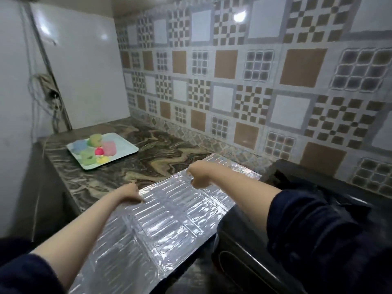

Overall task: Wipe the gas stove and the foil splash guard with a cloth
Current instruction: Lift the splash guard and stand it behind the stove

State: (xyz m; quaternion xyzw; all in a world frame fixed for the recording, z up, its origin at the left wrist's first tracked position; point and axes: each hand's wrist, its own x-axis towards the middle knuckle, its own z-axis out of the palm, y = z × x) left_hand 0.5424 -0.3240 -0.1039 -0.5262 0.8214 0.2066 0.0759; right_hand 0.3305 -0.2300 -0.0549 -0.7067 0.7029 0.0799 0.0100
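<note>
L hand [131, 193]: fingers curled, pinching the near-left edge of the foil splash guard [161, 219]. R hand [198, 174]: fingers curled into a fist-like grip on the far edge of the same sheet, at about 1 o'clock from the L. No cloth visible in either hand or elsewhere in view.

Foil guard lies flat-ish across the marbled counter [135, 164], its right side lapping against the black gas stove [275, 240], which sits at 3–4 o'clock from the sheet and is partly hidden by the R sleeve.

Step, as I judge it: positioning/spreading the guard, wiping not yet under way. Next move prob needs a cloth fetched, one hand freed while the other pins the thin foil so it doesn't crumple.

Count: 2 hands, 1 foil guard, 1 stove, 1 white tray [125, 145] at 11 o'clock, approx 6 coloured cups [96, 140] on it (blurred, not sure).
</note>
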